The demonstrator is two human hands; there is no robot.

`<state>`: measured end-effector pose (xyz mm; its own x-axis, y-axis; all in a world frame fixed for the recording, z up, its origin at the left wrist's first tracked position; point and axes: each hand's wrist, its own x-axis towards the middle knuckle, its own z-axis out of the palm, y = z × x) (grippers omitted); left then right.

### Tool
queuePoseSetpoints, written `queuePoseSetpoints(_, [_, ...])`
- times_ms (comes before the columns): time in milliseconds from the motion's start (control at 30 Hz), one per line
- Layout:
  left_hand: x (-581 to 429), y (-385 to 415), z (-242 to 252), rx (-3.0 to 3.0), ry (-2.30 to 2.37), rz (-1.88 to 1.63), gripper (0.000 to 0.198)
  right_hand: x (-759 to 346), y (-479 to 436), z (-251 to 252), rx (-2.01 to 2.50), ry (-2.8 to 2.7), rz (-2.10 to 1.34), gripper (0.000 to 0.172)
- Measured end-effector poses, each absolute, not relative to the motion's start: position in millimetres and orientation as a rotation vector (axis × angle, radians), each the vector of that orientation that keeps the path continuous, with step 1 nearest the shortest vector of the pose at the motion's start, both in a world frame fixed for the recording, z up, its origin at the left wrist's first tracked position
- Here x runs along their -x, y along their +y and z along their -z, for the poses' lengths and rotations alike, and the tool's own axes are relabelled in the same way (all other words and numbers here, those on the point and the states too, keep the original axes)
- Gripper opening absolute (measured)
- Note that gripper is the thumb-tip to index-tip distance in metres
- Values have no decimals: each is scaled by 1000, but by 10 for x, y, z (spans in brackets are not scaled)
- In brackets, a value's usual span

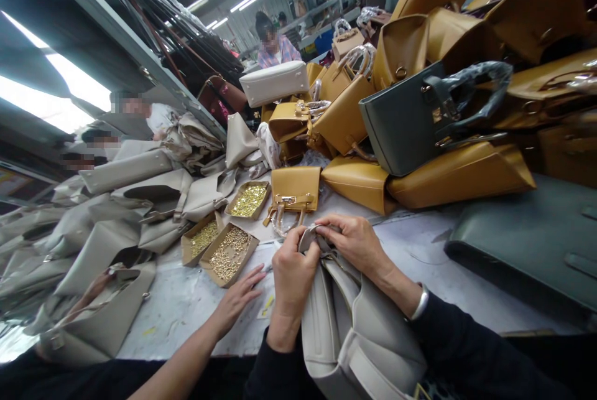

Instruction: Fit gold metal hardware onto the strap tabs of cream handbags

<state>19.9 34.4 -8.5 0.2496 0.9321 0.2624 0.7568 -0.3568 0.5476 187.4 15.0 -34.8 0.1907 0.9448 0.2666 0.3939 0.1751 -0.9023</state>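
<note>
A light grey handbag (345, 331) rests at the table's front edge, tilted toward me. My left hand (295, 272) is closed around a grey strap-like piece (308, 239) at the bag's top, thumb pressed against it. From the other side my right hand (357, 243) pinches the same piece; its fingertips nearly meet those of the left. Whether a small metal part sits between the fingers cannot be seen. Just beyond my hands lies a small mustard handbag (295, 185) with plastic-wrapped handles.
A co-worker's hand (240, 297) reaches in from the left, near cardboard trays of gold metal studs (229, 254). Grey bags (102, 257) pile up at left. Mustard bags (345, 117) and a dark green bag (396, 120) are heaped behind; another dark bag (527, 251) lies at right.
</note>
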Motion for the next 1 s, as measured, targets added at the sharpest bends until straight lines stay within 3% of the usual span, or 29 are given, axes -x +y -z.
queuePoseSetpoints(400, [-182, 303, 136, -2411, 1609, -767, 33, -1868, 136, 282, 1410, -1467, -635, 11])
queuePoseSetpoints(700, [-233, 376, 62, -2456, 1608, -573, 25, -1879, 155, 287, 1492, -1439, -707, 20])
queuePoseSetpoints(1000, [-302, 484, 25, -2215, 1518, -604, 22, -1954, 340, 534, 1307, -1234, -1037, 16])
